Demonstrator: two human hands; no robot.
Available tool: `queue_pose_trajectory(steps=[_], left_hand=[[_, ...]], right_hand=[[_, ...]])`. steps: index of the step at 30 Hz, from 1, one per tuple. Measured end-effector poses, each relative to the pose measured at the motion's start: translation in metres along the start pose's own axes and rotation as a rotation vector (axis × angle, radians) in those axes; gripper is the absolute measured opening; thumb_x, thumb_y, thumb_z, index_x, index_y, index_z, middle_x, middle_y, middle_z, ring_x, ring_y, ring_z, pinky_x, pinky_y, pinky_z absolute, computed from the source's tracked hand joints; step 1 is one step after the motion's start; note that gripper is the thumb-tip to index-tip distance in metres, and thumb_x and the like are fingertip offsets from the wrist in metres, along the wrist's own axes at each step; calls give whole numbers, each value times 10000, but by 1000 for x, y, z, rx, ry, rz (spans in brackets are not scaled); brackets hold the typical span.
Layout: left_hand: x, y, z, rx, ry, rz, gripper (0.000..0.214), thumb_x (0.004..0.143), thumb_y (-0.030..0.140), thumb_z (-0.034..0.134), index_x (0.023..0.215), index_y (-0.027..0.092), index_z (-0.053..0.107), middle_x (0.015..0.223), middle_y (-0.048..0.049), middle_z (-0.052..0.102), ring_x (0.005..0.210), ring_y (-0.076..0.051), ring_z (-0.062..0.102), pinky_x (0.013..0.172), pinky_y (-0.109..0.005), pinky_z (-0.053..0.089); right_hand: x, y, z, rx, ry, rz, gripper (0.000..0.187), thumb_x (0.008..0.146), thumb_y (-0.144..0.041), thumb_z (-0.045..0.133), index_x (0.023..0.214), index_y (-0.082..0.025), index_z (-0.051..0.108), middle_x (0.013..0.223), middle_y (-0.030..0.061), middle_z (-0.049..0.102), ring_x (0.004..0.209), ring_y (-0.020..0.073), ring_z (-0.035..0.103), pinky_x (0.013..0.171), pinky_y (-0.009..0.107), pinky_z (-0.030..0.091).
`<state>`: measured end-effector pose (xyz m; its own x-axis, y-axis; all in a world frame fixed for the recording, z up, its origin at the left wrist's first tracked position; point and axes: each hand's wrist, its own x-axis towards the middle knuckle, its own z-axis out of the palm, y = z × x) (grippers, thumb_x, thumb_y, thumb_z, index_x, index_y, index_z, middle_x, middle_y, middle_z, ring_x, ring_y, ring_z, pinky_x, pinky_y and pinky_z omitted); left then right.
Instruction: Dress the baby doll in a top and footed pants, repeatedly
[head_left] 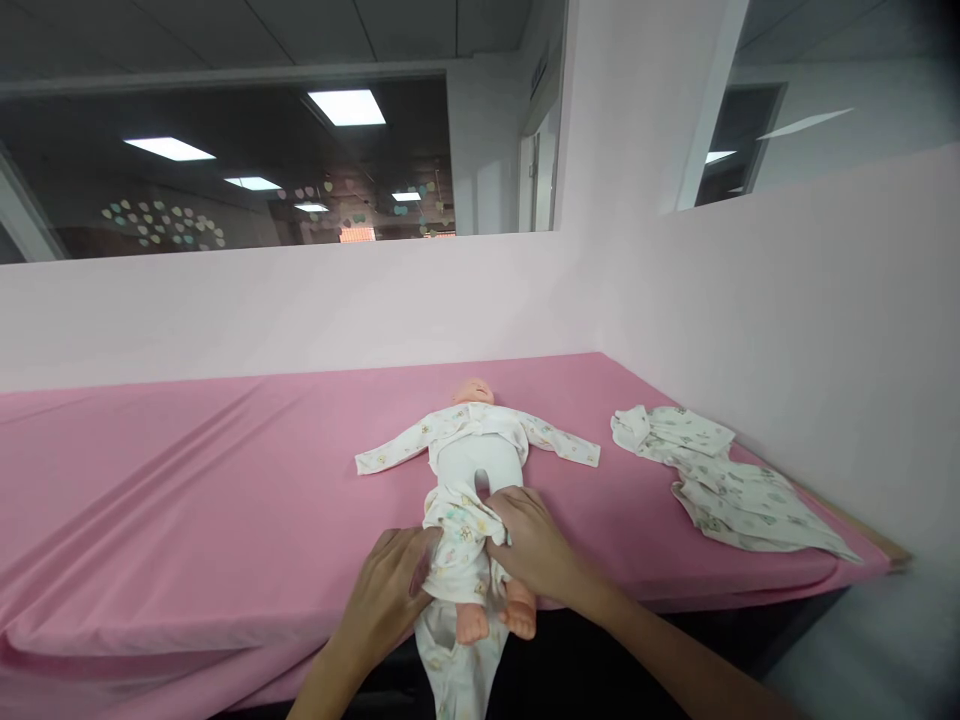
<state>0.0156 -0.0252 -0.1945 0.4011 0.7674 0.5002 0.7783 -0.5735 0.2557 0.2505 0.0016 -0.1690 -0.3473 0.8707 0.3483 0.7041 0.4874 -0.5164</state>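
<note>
doll (pixel 474 456) on pink-covered table (pixel 255 500) — right hand (pixel 534 540) pinched on printed pants (pixel 456 560); left hand (pixel 394 580) half-curled against pants side — grip unclear

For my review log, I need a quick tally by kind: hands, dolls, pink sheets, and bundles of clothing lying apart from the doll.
Hands: 2 (left hand, right hand)
Dolls: 1 (doll)
Pink sheets: 1 (pink sheet)
Separate clothing bundles: 1 (patterned bundle)
Total: 5
</note>
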Motion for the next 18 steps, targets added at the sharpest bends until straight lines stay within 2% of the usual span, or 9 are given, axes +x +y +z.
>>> queue_pose_trajectory(steps=[4,8,10,13,16,18], left_hand=[[-1,-7,-6,-1,-10,-63,374,847,391,563,1201,280,611,1161,-51,667,1044,-239,610,904,-337,487],[2,-11,-13,3,-10,-108,327,855,389,509,1111,260,667,1112,-55,681,1016,-253,621,872,-330,500],[5,-13,-13,2,-24,-109,306,857,388,496,1050,250,689,1084,-57,688,996,-251,625,865,-330,498],[8,-16,-11,-12,-67,-102,299,872,367,470,1025,239,693,1084,-72,684,1012,-248,616,886,-354,486],[7,-14,-16,-42,-101,-123,319,895,362,453,1083,229,674,1128,-91,669,1053,-244,602,916,-367,474],[5,-8,-25,-72,-120,-120,335,878,395,497,1120,233,663,1130,-84,673,1040,-235,613,901,-344,487]], right_hand=[[6,4,3,8,40,113,117,769,-132,501,838,-185,579,933,56,604,918,207,504,826,313,348],[5,-2,-6,131,36,147,62,795,-223,534,826,-196,580,894,39,611,918,203,517,813,309,364],[-1,-7,-12,209,-5,155,120,786,-268,568,883,-202,594,930,40,622,945,211,527,831,321,377],[-19,-5,-19,341,-53,146,313,769,-303,611,1073,-229,587,1123,56,605,1088,239,510,914,355,388],[-47,12,-16,456,86,271,425,817,-387,576,1216,-255,510,1304,70,516,1237,251,437,1009,391,363],[-69,25,-5,497,235,430,348,875,-441,486,1154,-237,526,1228,83,561,1182,253,491,1001,407,382]])
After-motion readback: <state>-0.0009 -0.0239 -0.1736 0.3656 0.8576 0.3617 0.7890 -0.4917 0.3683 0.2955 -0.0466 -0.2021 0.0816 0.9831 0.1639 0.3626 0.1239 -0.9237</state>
